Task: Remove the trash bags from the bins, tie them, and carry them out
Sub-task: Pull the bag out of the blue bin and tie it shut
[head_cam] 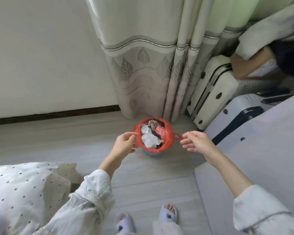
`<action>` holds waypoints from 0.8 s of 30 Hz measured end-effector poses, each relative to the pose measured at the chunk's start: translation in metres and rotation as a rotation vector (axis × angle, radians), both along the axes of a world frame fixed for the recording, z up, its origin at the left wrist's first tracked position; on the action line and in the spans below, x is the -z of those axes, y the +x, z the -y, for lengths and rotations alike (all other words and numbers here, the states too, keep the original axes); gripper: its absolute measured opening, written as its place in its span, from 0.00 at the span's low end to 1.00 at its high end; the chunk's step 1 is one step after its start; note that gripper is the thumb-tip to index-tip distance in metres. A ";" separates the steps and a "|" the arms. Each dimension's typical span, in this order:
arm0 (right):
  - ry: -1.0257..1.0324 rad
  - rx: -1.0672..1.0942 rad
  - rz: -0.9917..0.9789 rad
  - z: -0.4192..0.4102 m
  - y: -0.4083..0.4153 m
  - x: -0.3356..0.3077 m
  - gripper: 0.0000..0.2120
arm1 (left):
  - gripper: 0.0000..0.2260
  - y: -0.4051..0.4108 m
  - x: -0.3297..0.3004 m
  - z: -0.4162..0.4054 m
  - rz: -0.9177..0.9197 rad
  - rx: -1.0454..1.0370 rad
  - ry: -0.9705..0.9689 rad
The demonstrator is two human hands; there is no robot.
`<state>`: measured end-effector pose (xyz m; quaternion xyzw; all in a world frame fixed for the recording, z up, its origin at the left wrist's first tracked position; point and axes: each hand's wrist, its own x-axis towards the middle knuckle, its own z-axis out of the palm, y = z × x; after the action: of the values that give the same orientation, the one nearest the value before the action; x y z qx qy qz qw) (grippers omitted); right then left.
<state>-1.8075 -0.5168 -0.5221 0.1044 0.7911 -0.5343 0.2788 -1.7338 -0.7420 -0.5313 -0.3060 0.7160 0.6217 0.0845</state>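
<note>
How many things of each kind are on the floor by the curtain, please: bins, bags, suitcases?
Bins: 1, the bin
Bags: 1, the red bag lining it
Suitcases: 2, the cream suitcase and the white suitcase
Total: 4
</note>
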 end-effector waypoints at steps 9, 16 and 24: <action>0.115 0.075 0.082 0.037 -0.090 0.233 0.12 | 0.08 -0.086 0.252 0.039 0.109 -0.014 0.026; 0.144 0.222 0.049 0.034 -0.127 0.405 0.11 | 0.12 -0.128 0.434 0.051 0.223 -0.227 0.075; 0.001 0.313 -0.088 0.026 -0.160 0.496 0.07 | 0.26 -0.174 0.516 0.062 0.194 -0.463 0.434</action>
<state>-1.9672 -0.5431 -1.0179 0.2028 0.7769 -0.5750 0.1572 -1.9076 -0.8045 -1.0475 -0.4933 0.4668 0.7305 0.0722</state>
